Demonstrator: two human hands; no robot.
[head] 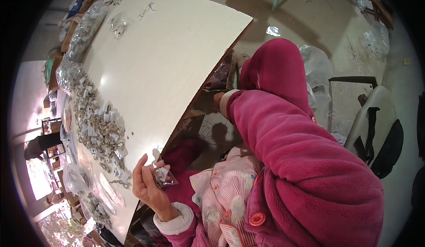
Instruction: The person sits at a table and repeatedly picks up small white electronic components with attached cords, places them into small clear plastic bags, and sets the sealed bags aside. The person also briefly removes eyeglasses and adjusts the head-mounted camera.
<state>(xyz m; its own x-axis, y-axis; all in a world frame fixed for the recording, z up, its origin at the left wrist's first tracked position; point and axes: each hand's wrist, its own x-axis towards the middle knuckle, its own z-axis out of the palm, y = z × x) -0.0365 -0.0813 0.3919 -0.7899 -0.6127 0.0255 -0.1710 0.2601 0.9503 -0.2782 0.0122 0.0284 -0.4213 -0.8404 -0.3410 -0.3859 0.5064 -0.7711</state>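
My left hand (149, 187) is raised by the table's near edge. It holds a small clear plastic bag (165, 176) with a white item inside. A pale piece (156, 153) sticks up beside the fingers; I cannot tell what it is. My right hand (217, 100) reaches down below the tabletop's edge, close to an open box (229, 71) with dark plastic packages. Its fingers are mostly hidden, so any hold is unclear. Across the white table (172, 54) lies a pile of beige chain-like or braided pieces with white tags (99, 121).
Filled clear plastic bags (88, 28) line the table's far side. A small clear bag (119, 25) and two dark specks (130, 135) lie on the tabletop. To the right, a large plastic bag (315, 64) sits on the floor. A person (43, 144) is in the background.
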